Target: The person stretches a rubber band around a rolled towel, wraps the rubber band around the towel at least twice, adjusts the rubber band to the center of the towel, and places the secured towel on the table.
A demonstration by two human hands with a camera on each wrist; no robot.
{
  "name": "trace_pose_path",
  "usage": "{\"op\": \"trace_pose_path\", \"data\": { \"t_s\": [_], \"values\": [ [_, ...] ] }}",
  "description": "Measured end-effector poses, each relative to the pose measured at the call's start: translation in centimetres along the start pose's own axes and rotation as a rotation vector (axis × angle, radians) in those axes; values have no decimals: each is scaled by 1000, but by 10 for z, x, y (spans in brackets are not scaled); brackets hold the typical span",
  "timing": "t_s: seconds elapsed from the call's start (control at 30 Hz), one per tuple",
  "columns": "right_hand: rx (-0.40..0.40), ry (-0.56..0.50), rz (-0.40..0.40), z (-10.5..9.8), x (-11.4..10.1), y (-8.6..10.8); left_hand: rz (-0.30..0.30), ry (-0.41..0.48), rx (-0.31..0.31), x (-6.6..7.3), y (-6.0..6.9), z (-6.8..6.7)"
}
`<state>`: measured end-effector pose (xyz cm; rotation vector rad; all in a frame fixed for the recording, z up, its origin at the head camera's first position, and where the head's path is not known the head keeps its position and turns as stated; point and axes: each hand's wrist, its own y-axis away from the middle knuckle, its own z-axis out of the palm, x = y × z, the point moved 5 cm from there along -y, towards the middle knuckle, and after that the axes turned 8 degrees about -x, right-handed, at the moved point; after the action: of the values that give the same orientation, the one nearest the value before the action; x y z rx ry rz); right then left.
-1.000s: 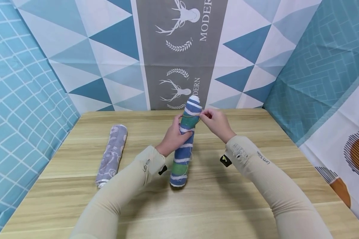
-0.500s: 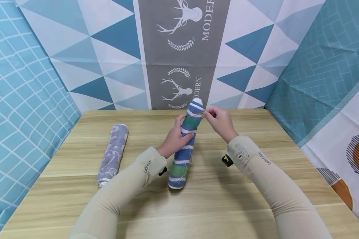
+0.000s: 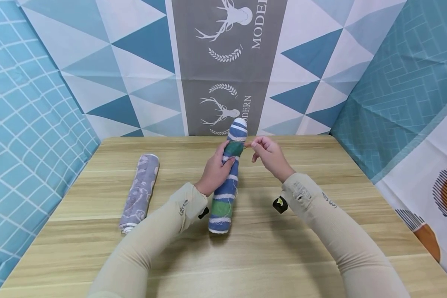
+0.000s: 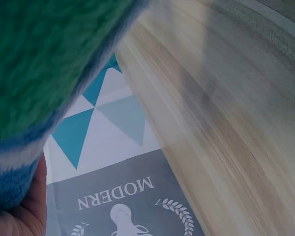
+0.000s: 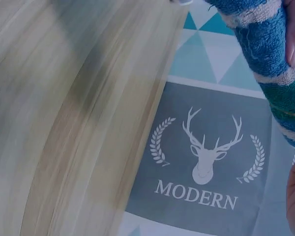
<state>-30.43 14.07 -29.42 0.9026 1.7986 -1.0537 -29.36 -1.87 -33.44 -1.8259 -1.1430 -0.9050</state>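
A rolled striped towel (image 3: 223, 194), blue, green and white, is held at a tilt over the table, its upper end toward the back wall. My left hand (image 3: 217, 170) grips it above the middle, with fingers on the far side and thumb across the front. A thin yellowish rubber band (image 5: 287, 114) goes round the towel near its upper end. To the right of it, my right hand (image 3: 270, 156) has curled fingers and pinches a short stretch of the band, pulled out from the towel. In the left wrist view, the towel's green stripe (image 4: 44, 73) hides most of that hand.
A second rolled towel (image 3: 140, 192), grey-purple with a pale pattern, lies on the left of the wooden table (image 3: 268, 256). Patterned sheets hang at the back (image 3: 141, 74) and on both sides, close to the table's edges. Loose threads hang from the striped towel.
The right hand drew the band outward to the right, then dropped slightly with its fingers shifting. The striped towel's upper end swung right, then back left. The grey-purple towel stayed put.
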Motion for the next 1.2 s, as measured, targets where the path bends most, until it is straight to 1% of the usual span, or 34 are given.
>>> {"op": "trace_pose_path", "data": {
  "t_s": [0.07, 0.1, 0.13, 0.2, 0.27, 0.33, 0.4, 0.47, 0.53, 0.57, 0.63, 0.77, 0.83, 0.93, 1.0, 1.1, 1.2],
  "values": [
    [-18, 15, -13, 3, -1, 0, 0, -5, 19, -1, -1, -2],
    [-28, 43, -25, 4, -1, 0, 0, -8, 27, -1, -1, -2],
    [-35, 84, -44, 4, -1, -1, -1, -13, 34, -2, -1, -4],
    [-50, 208, -111, 6, -4, 0, -1, -24, 49, -4, -1, -6],
    [-82, 390, -218, 9, -9, 4, 2, -44, 62, -5, 0, -10],
    [-102, 601, -355, 14, -15, 9, 6, -64, 79, -6, 1, -14],
    [-107, 787, -502, 21, -23, 15, 14, -79, 99, -7, 1, -19],
    [-96, 928, -621, 27, -30, 22, 19, -86, 123, -7, 2, -25],
    [-72, 1010, -686, 32, -35, 27, 20, -88, 150, -8, 2, -30],
    [-64, 1039, -699, 33, -36, 29, 17, -87, 165, -9, 2, -33],
    [-57, 1083, -692, 35, -37, 32, 12, -86, 192, -12, 1, -38],
    [-29, 1135, -618, 31, -35, 35, 5, -81, 215, -18, 0, -45],
    [-11, 1154, -599, 29, -34, 37, 2, -88, 220, -22, 0, -48],
    [38, 1181, -603, 27, -33, 39, 6, -93, 224, -29, 0, -50],
    [84, 1208, -611, 24, -31, 41, 17, -93, 234, -31, 0, -51],
    [143, 1248, -596, 20, -30, 43, 46, -82, 236, -28, 2, -48],
    [159, 1272, -549, 17, -29, 42, 80, -73, 234, -20, 5, -42]
  ]
}}
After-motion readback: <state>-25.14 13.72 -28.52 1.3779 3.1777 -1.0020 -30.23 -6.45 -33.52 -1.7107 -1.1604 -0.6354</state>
